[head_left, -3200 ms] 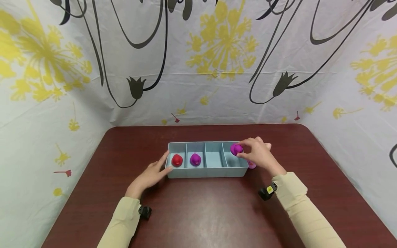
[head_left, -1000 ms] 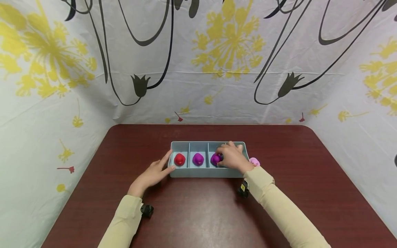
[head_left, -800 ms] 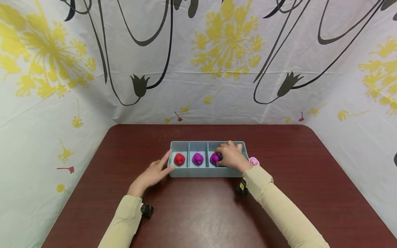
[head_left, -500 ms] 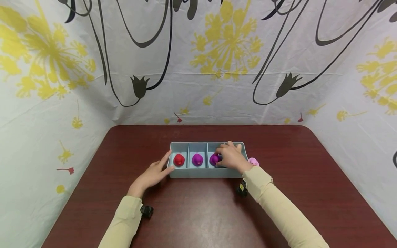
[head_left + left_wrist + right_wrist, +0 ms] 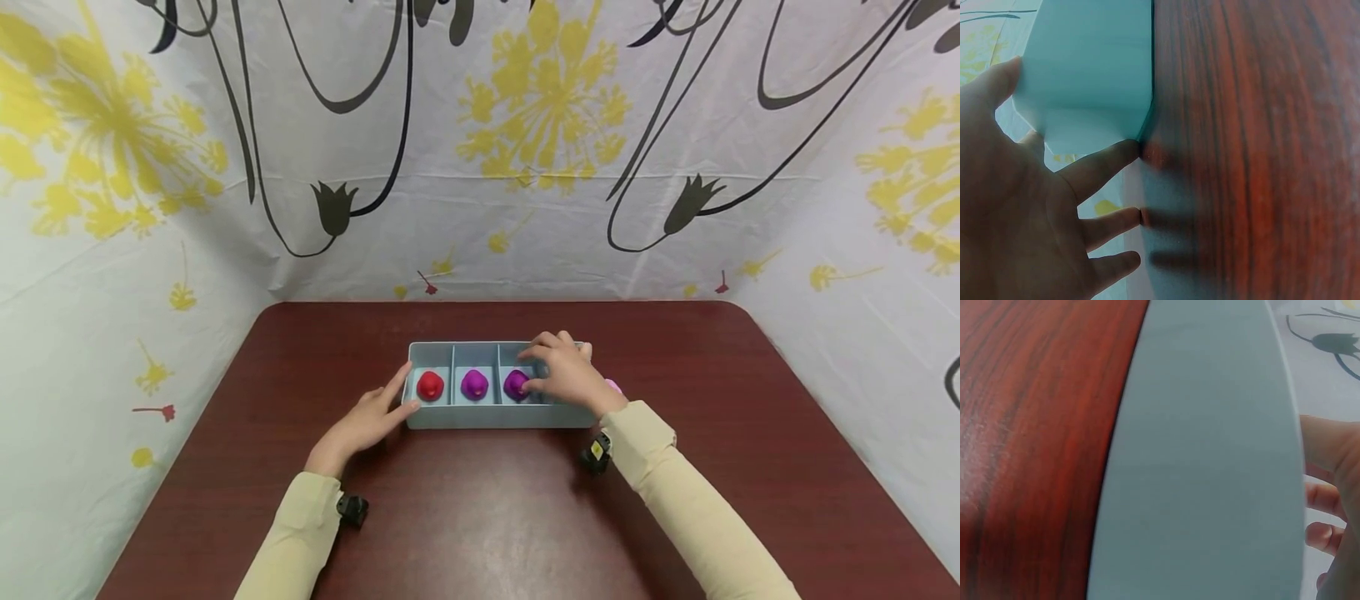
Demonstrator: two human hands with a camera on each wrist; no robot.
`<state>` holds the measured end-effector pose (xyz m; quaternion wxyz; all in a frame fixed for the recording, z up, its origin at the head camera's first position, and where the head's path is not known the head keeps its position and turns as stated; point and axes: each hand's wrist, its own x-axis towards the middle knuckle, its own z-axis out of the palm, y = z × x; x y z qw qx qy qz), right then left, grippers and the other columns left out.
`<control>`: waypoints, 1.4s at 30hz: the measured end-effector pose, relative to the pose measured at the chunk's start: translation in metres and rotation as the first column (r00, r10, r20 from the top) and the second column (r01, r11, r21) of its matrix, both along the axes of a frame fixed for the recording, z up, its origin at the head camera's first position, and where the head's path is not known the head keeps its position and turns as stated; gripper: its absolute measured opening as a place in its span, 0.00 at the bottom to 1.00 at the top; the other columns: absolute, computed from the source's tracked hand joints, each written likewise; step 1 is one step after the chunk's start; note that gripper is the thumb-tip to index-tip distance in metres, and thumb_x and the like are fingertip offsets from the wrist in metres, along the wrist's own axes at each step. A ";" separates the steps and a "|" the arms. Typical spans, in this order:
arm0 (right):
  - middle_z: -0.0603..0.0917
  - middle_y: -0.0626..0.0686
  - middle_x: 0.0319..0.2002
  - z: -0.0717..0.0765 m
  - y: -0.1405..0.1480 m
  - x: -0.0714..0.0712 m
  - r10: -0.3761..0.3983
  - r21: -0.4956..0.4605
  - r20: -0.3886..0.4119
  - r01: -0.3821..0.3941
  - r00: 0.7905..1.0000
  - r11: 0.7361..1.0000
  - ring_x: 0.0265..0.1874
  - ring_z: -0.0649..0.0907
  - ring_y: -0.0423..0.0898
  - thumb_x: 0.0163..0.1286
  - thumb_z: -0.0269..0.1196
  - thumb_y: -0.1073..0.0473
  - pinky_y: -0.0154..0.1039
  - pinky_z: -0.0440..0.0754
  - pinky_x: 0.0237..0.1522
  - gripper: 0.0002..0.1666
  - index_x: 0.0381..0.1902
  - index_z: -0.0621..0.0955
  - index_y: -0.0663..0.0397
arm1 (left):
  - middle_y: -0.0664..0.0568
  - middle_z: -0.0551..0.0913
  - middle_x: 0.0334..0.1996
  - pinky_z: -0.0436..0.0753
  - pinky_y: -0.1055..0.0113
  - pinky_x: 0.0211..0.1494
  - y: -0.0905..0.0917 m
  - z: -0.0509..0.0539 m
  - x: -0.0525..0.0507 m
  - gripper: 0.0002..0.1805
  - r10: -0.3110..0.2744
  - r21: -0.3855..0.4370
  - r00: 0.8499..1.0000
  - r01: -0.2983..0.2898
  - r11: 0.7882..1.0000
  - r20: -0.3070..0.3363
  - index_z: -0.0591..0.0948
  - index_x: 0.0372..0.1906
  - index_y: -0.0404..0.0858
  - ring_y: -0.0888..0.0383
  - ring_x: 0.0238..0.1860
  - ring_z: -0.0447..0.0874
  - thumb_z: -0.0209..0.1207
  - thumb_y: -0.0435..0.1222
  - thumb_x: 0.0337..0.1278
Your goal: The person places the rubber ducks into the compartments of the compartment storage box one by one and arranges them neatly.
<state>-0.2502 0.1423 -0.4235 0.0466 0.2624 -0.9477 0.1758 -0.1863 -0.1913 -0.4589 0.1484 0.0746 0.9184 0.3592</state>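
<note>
A pale blue divided box (image 5: pixel 495 417) stands on the table. Its leftmost compartment holds a red rubber duck (image 5: pixel 430 386), the second a purple rubber duck (image 5: pixel 474 385), and the third another purple rubber duck (image 5: pixel 516 385). My left hand (image 5: pixel 363 427) rests against the box's left end; in the left wrist view its spread fingers (image 5: pixel 1100 169) touch that end wall. Over the right part of the box is my right hand (image 5: pixel 573 373), fingers parted, thumb tip beside the third compartment's duck. In the right wrist view the box wall (image 5: pixel 1197 456) hides the fingertips.
A pink rubber duck (image 5: pixel 613 385) is partly visible past the box's right end, mostly behind my right wrist. My right hand covers much of the rightmost compartment. The dark red wooden table (image 5: pixel 480 517) meets a patterned cloth (image 5: pixel 450 217) at the back.
My right hand carried the purple duck from above the rightmost compartment into the third one. Since half a second ago its fingers have spread off the duck and drawn slightly up and right.
</note>
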 end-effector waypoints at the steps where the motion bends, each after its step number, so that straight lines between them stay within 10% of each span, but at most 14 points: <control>1: 0.77 0.51 0.50 0.001 0.001 0.000 -0.003 -0.012 0.007 0.003 1.000 1.000 0.48 0.69 0.51 0.50 0.75 0.50 0.55 0.56 0.41 0.26 0.49 0.84 0.47 | 0.41 0.57 0.73 0.62 0.32 0.63 0.000 0.000 0.000 0.42 -0.003 0.000 1.000 0.003 1.000 -0.001 0.41 0.75 0.64 0.34 0.71 0.52 0.49 0.60 0.63; 22: 0.77 0.54 0.48 0.023 0.058 0.002 -0.067 -0.134 0.003 0.067 0.998 0.989 0.44 0.67 0.51 0.53 0.74 0.56 0.54 0.53 0.38 0.24 0.50 0.84 0.50 | 0.44 0.54 0.75 0.60 0.30 0.63 -0.002 -0.003 -0.003 0.43 -0.015 -0.004 1.000 0.015 1.000 0.016 0.39 0.75 0.66 0.34 0.72 0.49 0.46 0.65 0.61; 42: 0.80 0.58 0.51 0.011 0.105 0.010 -0.188 -0.138 0.067 0.195 0.980 0.971 0.47 0.69 0.55 0.56 0.71 0.55 0.54 0.55 0.38 0.25 0.53 0.82 0.52 | 0.40 0.56 0.73 0.61 0.31 0.63 -0.001 0.000 -0.003 0.42 -0.016 -0.015 1.000 0.016 1.000 0.022 0.40 0.75 0.64 0.34 0.71 0.50 0.46 0.63 0.63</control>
